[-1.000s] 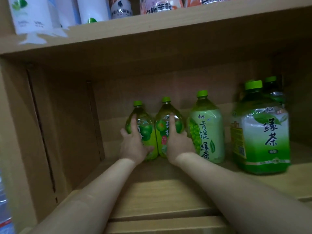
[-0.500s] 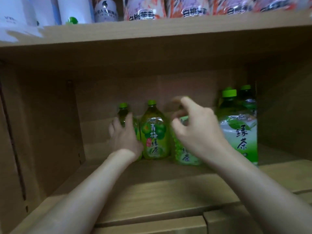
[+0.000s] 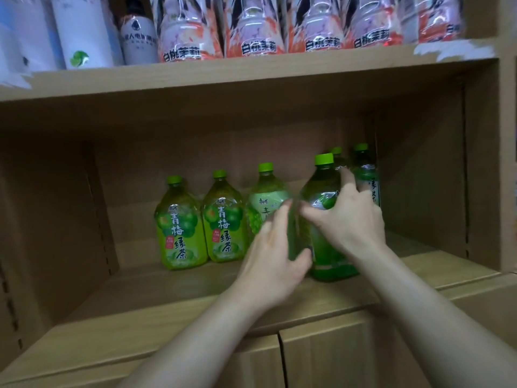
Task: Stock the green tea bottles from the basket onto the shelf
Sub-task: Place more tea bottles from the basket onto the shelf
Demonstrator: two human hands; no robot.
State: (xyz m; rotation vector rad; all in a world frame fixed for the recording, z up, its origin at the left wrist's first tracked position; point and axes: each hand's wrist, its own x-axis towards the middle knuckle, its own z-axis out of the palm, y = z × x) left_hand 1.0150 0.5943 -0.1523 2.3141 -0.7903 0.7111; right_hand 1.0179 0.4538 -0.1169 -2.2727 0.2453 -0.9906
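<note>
A large dark green tea bottle (image 3: 324,186) with a green cap stands on the wooden shelf (image 3: 167,298), right of centre. My right hand (image 3: 349,219) wraps its front and right side, thumb across the label. My left hand (image 3: 275,256) presses its lower left side with fingers fairly straight. Left of them stand two plum green tea bottles (image 3: 179,228) (image 3: 225,222) and a paler grape green tea bottle (image 3: 265,203), partly hidden by my left hand. Two more green tea bottles (image 3: 365,175) stand behind the held one. The basket is out of view.
The upper shelf (image 3: 251,68) carries several pink-and-orange peach tea bottles (image 3: 190,26) and white bottles (image 3: 81,32). The shelf bay has side walls left and right, bare board in front of the bottles, and cabinet doors (image 3: 321,359) below.
Both hands left the two plum tea bottles and moved right to the large green tea bottle. The view has swung right and up.
</note>
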